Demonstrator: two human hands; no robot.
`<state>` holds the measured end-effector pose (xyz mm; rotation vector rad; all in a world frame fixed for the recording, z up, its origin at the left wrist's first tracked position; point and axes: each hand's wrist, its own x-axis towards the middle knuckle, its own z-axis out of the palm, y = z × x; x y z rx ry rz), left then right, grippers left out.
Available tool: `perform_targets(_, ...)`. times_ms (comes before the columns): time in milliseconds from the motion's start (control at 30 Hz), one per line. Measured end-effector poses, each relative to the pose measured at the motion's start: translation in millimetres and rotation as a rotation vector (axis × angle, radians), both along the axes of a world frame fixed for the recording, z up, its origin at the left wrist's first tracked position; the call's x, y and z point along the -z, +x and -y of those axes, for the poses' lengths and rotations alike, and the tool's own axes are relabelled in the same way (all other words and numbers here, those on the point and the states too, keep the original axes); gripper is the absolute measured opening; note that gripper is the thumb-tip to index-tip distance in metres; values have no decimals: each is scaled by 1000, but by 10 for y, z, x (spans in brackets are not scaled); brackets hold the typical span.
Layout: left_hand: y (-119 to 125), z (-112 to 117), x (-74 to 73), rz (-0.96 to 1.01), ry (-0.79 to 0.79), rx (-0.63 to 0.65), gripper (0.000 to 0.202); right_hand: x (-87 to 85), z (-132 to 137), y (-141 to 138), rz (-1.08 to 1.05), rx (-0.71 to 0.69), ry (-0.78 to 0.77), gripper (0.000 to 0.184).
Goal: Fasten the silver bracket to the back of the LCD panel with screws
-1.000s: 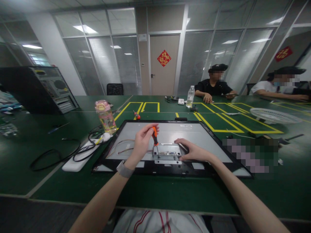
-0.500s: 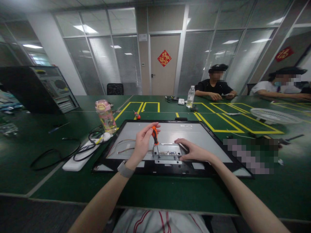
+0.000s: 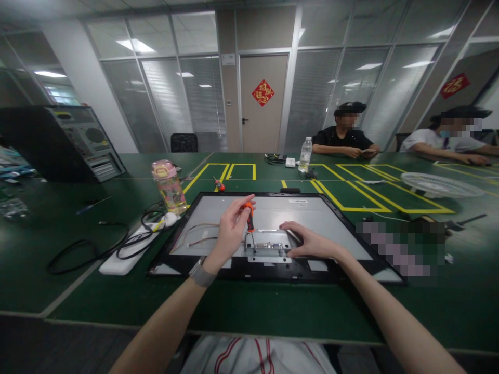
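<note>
My left hand [image 3: 234, 226] is closed on the orange and black handle of a screwdriver [image 3: 250, 217]. The screwdriver stands nearly upright, its tip down at the left part of a metal bracket [image 3: 268, 238] that has port sockets along its front. My right hand [image 3: 307, 241] grips the bracket's right end, thumb in front and fingers behind. Under both lies a monitor panel [image 3: 323, 218], back side up, with a grey metal back and a black frame. Thin wires [image 3: 202, 240] run across the panel left of the bracket.
To the left are a white power strip [image 3: 120, 257] with black cables and a pink-lidded bottle [image 3: 169, 187]. A computer case [image 3: 66, 143] stands far left. Beyond the panel are a small red-handled tool [image 3: 219, 185] and a water bottle [image 3: 305, 155]. Two people sit across at the right.
My left hand and the screwdriver handle have shifted and turned slightly, with the fingers moved around the handle. My right hand stays at the bracket.
</note>
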<state>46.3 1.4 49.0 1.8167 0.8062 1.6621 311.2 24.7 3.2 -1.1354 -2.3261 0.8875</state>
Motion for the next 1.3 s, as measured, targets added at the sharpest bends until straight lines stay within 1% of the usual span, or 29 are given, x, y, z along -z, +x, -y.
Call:
perform_targets(167,-8,28,-34,-40,57,-90,19,9,-3,4,-9,-7,3,75)
perform_targets(233,-16,43,-51,-31,46,-74,21,-9,6,4,-3,-3,-5,75)
perform_targets(333,-28,47,-56,-4,-4,-26,30,-30,18,5,9,1,-16,75)
perform_targets(433,-32,35,-45,5,-23,-12,31,-22,14,5,3,-3,-16,75)
perform_targets(667,-16,32,-44,-38,39,-67,21,2,5,-7,-16,-5,-4,75)
perform_targets(767,-18,36,-51,-15,13,-61,25,-14,12,-7,-6,-2,-10,75)
perform_targets(867,-25,29,-59,32,-30,-24,29,-25,13,-4,2,-4,-8,74)
perform_targets(933,-29,20,-64,31,-35,-18,27,-28,12,-4,1,-5,-8,74)
perform_targets(1067,-29,0,-65,9,35,-72,17,-22,10,-5,4,-4,-6,74)
perform_targets(1133,-27,-8,-59,21,55,-72,14,-17,9,-5,3,-5,-3,74)
perform_targets(1233,-29,-8,-52,23,50,-66,13,-13,8,-4,-4,-11,-1,75)
perform_targets(1300,-31,4,-55,19,26,-51,17,-13,8,-2,-3,-10,-5,75)
